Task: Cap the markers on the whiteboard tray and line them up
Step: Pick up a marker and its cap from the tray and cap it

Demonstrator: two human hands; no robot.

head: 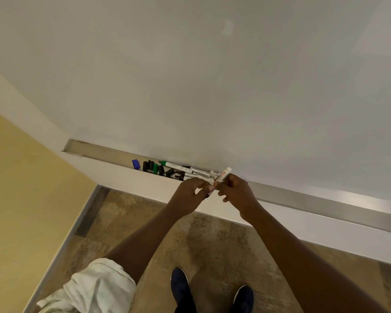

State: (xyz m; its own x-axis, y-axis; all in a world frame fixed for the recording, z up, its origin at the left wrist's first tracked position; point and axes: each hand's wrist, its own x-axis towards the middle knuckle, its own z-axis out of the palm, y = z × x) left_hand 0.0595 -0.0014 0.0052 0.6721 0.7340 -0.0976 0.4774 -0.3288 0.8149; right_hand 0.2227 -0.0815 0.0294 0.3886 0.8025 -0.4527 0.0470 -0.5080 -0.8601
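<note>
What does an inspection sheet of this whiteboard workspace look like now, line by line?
Surface: metal whiteboard tray, right part bare.
Job's things: uncapped green marker and more markers lie crowded in the tray; white marker held in both hands.
Clutter: loose black, green and blue caps heaped at the left.
Grippers: left hand pinches the marker's lower end; right hand grips its barrel.
Cables: nothing seen.
Surroundings: whiteboard, tiled floor.

A white marker (pixel 221 176) with a red label was tilted, its white end up, held just over the tray (pixel 303 195). More white markers (pixel 190 171) lay in a messy pile in the tray, one with a green tip. Loose caps (pixel 154 167), black and green, sat beside them. A blue cap (pixel 136 164) lay apart at the left.
</note>
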